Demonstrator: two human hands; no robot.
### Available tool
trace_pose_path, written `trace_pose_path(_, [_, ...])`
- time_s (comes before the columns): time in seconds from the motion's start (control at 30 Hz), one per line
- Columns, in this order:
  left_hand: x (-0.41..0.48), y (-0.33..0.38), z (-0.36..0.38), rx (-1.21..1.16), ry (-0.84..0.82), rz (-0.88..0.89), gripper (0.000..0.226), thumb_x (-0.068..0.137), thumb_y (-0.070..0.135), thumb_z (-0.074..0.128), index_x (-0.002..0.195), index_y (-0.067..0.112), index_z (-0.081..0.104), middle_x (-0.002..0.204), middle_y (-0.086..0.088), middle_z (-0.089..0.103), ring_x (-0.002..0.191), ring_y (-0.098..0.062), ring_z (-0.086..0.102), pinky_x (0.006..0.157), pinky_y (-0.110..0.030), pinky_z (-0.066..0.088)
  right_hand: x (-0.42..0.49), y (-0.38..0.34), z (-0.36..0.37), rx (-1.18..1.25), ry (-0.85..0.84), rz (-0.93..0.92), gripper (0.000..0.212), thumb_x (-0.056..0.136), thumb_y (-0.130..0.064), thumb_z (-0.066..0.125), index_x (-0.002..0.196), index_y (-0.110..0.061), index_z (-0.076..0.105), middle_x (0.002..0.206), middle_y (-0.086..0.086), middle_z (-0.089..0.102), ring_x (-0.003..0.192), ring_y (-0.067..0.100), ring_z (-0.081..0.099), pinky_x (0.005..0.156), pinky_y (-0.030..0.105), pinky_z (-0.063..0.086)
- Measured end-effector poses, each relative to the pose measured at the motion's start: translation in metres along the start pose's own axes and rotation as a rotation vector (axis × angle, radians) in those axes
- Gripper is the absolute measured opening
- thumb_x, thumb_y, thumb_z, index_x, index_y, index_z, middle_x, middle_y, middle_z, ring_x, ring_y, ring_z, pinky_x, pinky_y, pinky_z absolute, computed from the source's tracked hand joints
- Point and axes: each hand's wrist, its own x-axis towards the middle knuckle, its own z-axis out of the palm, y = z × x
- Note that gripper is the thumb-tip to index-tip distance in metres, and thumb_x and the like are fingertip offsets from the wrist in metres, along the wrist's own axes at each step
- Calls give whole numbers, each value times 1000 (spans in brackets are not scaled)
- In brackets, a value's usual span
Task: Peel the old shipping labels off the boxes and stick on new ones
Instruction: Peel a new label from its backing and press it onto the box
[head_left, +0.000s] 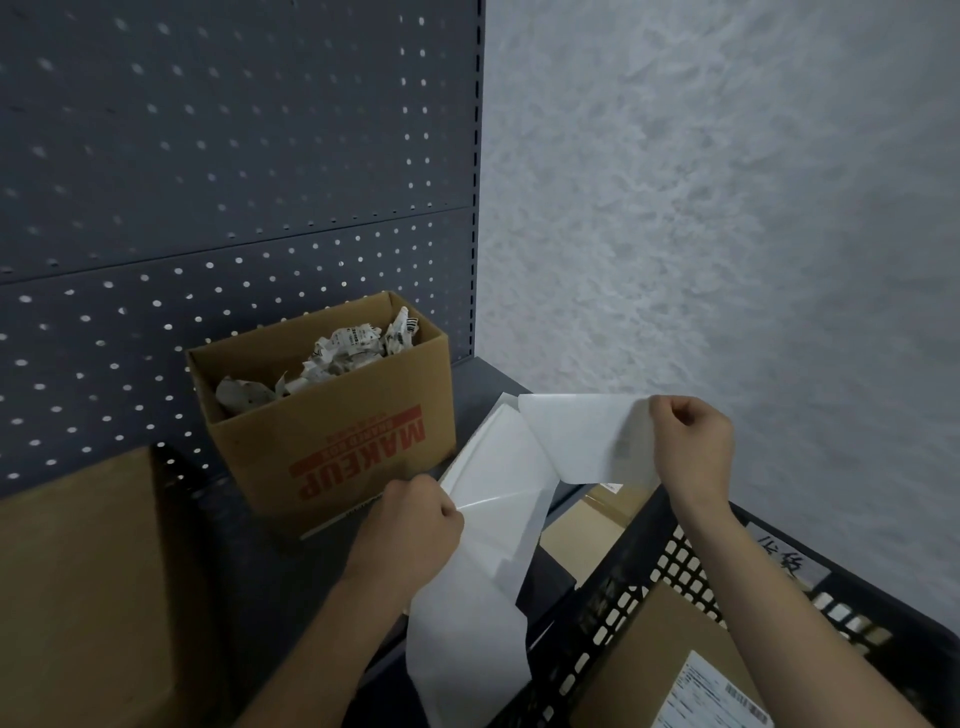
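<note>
Your left grip (415, 519) pinches the backing strip (488, 551) taut; your right grip (691, 447) pinches the new label (587, 441) at its right edge, probably so it peels off without creasing.

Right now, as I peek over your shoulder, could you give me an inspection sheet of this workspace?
Surface: dark grey shelf, partly covered.
Job's things: white label strip held up; labelled box in black crate.
Clutter: open MAKEUP box holding crumpled labels; plain brown box at left.
Grippers: left hand and right hand both pinch the label strip.
Cables: nothing seen.
Surroundings: pegboard behind, textured wall at right.
</note>
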Motion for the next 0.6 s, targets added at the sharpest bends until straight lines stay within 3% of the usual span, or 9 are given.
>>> trace_pose_path(0.2, [3, -1, 1, -41, -1, -28, 43, 89, 8, 53, 52, 14, 32, 51, 2, 35, 44, -8, 33, 41, -13, 25, 4, 1, -1, 10, 41, -9, 21, 91, -22, 55, 76, -13, 68, 70, -3, 63, 66, 11, 54, 65, 26, 45])
trace_pose_path(0.43, [6, -4, 4, -32, 21, -16, 40, 87, 9, 51, 54, 15, 31, 55, -2, 32, 52, -13, 31, 50, -26, 26, 1, -7, 2, 55, 123, -71, 16, 94, -22, 54, 84, -15, 66, 81, -9, 64, 78, 5, 56, 67, 16, 41])
trace_pose_path(0.6, [3, -3, 2, 28, 50, -31, 37, 90, 12, 50, 57, 18, 34, 55, 2, 34, 49, -10, 30, 47, -23, 26, 10, -8, 1, 68, 157, -58, 20, 93, -25, 54, 91, -12, 69, 88, -3, 67, 85, 10, 59, 78, 26, 47])
